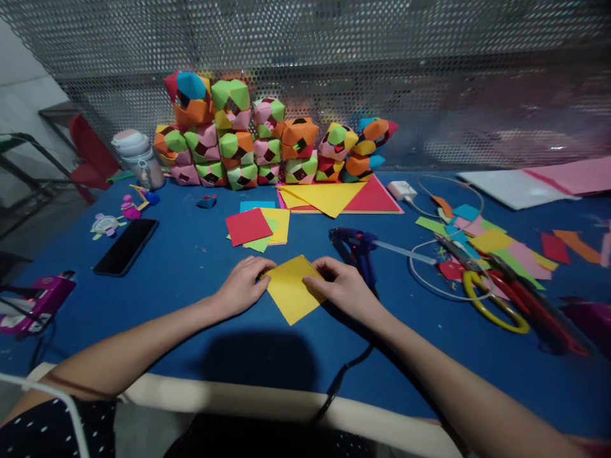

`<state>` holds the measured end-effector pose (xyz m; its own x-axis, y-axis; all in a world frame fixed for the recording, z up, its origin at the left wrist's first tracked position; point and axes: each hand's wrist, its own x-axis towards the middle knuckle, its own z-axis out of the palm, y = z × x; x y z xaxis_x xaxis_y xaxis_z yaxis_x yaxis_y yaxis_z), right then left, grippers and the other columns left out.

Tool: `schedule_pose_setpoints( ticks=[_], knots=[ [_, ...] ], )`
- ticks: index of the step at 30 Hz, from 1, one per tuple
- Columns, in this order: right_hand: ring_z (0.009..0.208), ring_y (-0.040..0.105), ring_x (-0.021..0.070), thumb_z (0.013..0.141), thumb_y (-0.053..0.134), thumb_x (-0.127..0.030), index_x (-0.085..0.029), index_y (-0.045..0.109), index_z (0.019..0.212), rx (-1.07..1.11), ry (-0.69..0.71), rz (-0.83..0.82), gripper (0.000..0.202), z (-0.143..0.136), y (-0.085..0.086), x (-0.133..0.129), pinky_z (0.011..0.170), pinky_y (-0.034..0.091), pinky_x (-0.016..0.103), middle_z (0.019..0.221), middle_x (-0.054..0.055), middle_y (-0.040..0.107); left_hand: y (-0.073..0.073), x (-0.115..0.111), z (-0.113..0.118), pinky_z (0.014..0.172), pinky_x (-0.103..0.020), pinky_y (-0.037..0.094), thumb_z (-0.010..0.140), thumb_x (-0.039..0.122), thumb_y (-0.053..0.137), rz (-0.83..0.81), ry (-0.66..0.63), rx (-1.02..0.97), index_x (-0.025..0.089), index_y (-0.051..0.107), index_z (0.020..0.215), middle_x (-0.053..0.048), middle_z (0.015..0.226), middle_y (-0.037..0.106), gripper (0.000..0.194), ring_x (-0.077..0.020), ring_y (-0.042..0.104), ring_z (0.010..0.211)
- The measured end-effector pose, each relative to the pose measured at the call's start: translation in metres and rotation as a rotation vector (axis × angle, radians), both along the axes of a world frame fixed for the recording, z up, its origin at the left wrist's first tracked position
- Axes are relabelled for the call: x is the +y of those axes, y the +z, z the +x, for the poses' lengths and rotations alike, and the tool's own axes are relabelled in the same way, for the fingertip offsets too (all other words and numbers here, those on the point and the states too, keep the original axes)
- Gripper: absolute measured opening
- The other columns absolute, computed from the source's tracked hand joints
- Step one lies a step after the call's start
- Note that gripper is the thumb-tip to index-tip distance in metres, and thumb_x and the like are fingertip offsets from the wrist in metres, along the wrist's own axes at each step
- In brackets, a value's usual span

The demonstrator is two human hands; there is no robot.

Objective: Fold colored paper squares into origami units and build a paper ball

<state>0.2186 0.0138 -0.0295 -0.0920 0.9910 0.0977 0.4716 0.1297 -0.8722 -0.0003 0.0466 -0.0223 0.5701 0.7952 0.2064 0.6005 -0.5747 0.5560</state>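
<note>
A square of yellow paper (292, 294) is held between my two hands just above the blue table, turned with one corner toward me. My left hand (244, 285) pinches its left corner with thumb and fingers. On the opposite corner, my right hand (344, 286) has its thumb on top and its fingers curled behind. Beyond the sheet lies a small pile of paper squares, a red square (249, 226) on top of yellow, green and blue ones. A dark blue glue gun (360, 248) with a clear glue stick rests right behind my right hand.
Folded paper modules (236, 149) are stacked along the perforated metal screen. Larger coloured sheets (372, 197) lie before them. To the right are paper scraps (496, 238), yellow-handled scissors (496, 308) and a looped white cable. A phone (126, 247), small toys and a bottle (136, 156) stand left.
</note>
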Motion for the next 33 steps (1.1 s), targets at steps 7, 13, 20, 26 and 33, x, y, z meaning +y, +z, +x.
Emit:
schedule_pose_setpoints(
  ticks=[7, 13, 20, 26, 33],
  knots=[
    [0.074, 0.054, 0.0175, 0.081, 0.048, -0.015, -0.018, 0.056, 0.076, -0.244, 0.183, 0.376, 0.010, -0.001, -0.003, -0.007, 0.070, 0.042, 0.032, 0.075, 0.004, 0.062, 0.001, 0.006, -0.005, 0.078, -0.031, 0.042, 0.084, 0.013, 0.047, 0.088, -0.143, 0.071, 0.018, 0.061, 0.093, -0.004, 0.088, 0.064, 0.017, -0.0171, 0.053, 0.086],
    [0.086, 0.054, 0.0199, 0.087, 0.045, -0.012, -0.016, 0.056, 0.088, -0.439, 0.433, 0.659, 0.012, -0.003, -0.003, -0.022, 0.072, 0.041, 0.034, 0.097, 0.011, 0.064, 0.012, 0.023, -0.019, 0.078, -0.027, 0.042, 0.084, 0.015, 0.050, 0.028, -0.298, 0.088, 0.016, 0.062, 0.083, -0.004, 0.083, 0.061, 0.012, -0.0150, 0.053, 0.083],
    [0.090, 0.052, 0.0201, 0.090, 0.041, -0.012, -0.014, 0.058, 0.092, -0.632, 0.569, 0.732, 0.018, -0.008, -0.005, -0.026, 0.073, 0.039, 0.034, 0.099, 0.011, 0.064, 0.012, 0.033, -0.027, 0.078, -0.026, 0.042, 0.085, 0.015, 0.051, -0.011, -0.352, 0.073, 0.015, 0.064, 0.083, -0.005, 0.085, 0.059, 0.013, -0.0138, 0.054, 0.083],
    [0.086, 0.052, 0.0197, 0.090, 0.043, -0.015, -0.013, 0.060, 0.096, -0.659, 0.588, 0.729, 0.018, -0.012, 0.000, -0.030, 0.073, 0.038, 0.033, 0.096, 0.010, 0.064, 0.012, 0.032, -0.026, 0.080, -0.027, 0.042, 0.086, 0.017, 0.050, -0.017, -0.347, 0.082, 0.015, 0.064, 0.084, -0.005, 0.086, 0.058, 0.015, -0.0145, 0.053, 0.085],
    [0.087, 0.050, 0.0205, 0.090, 0.041, -0.018, -0.014, 0.060, 0.099, -0.676, 0.618, 0.692, 0.021, -0.014, 0.005, -0.033, 0.073, 0.036, 0.035, 0.096, 0.012, 0.063, 0.011, 0.033, -0.025, 0.081, -0.028, 0.041, 0.086, 0.018, 0.049, -0.020, -0.357, 0.088, 0.015, 0.064, 0.084, -0.005, 0.085, 0.058, 0.015, -0.0150, 0.053, 0.086]
  ],
)
